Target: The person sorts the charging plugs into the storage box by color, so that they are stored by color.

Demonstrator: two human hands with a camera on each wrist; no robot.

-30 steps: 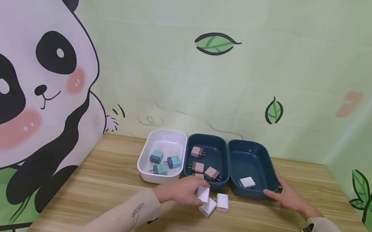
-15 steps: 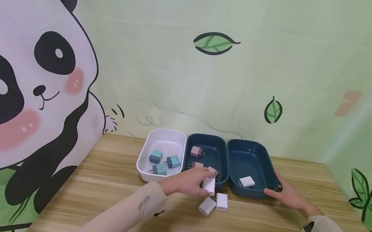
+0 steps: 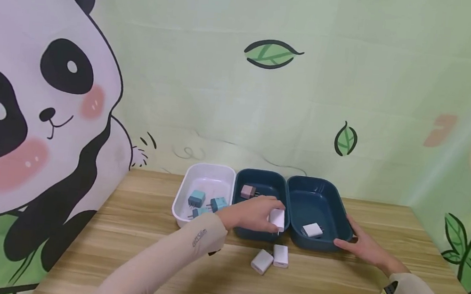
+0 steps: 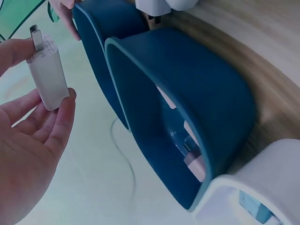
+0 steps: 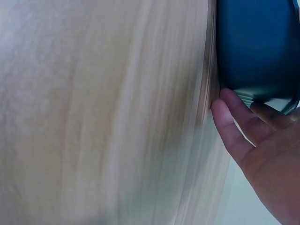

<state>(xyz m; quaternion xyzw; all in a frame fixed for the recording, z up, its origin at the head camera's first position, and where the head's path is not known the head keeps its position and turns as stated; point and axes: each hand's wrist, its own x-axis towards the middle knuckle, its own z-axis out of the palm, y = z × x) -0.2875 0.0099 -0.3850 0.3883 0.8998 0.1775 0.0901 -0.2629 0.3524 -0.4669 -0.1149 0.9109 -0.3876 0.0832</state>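
Observation:
My left hand [image 3: 252, 213] pinches a white plug charger [image 3: 277, 219] between thumb and fingertips, over the middle dark blue bin [image 3: 262, 179]. In the left wrist view, the metal prongs of this charger [image 4: 49, 79] point up beside the thumb. My right hand [image 3: 368, 249] touches the near right corner of the right dark blue bin [image 3: 314, 203], thumb in front and fingers along the side. Inside that bin lies one white charger [image 3: 312, 229]. Two more white chargers, one tilted [image 3: 262, 261] and one straighter [image 3: 281, 256], lie on the table in front of the bins.
A white bin [image 3: 209, 173] with several teal chargers [image 3: 197, 198] stands at the left of the row. Pink chargers [image 3: 248, 192] lie in the middle bin, partly hidden by my left hand. The wooden table [image 3: 311, 291] meets a printed panda backdrop [image 3: 206, 92].
My left hand has lifted the white charger off the two on the table and carried it up and right over the middle bin. My right hand stays at the right bin.

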